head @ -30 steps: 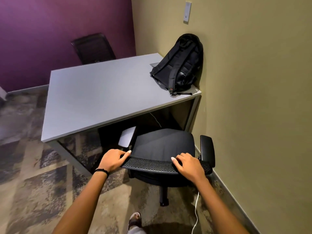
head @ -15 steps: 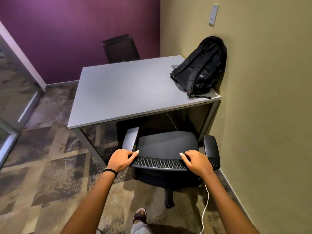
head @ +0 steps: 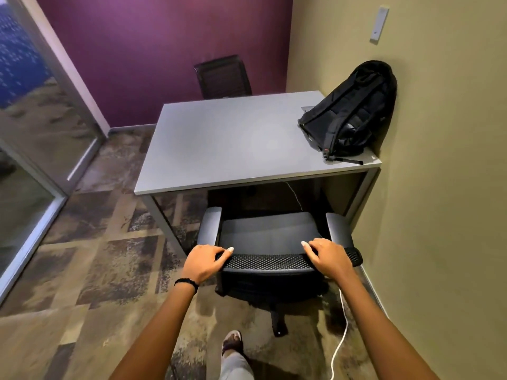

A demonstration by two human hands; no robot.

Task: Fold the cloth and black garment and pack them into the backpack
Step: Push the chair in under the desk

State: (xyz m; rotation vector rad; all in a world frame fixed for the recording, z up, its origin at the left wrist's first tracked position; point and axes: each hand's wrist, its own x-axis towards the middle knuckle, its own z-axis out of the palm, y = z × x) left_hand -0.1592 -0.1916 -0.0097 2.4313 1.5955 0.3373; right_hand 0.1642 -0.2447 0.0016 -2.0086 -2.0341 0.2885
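Observation:
A black backpack [head: 349,111] leans against the olive wall on the far right corner of the grey table [head: 225,144]. In front of the table stands a black office chair [head: 270,234], its seat partly under the tabletop. My left hand [head: 204,260] grips the left end of the chair's mesh backrest top. My right hand [head: 327,256] grips the right end of the same backrest. No cloth or black garment shows in this view.
A second dark chair [head: 223,76] stands behind the table against the purple wall. A glass partition [head: 33,127] runs along the left. A white cable [head: 341,333] trails on the patterned carpet by the right wall. My foot [head: 233,338] is below the chair.
The view has swung left and the table with backpack now sits further right. Both hands keep their hold on the backrest; the chair sits squarer to the table.

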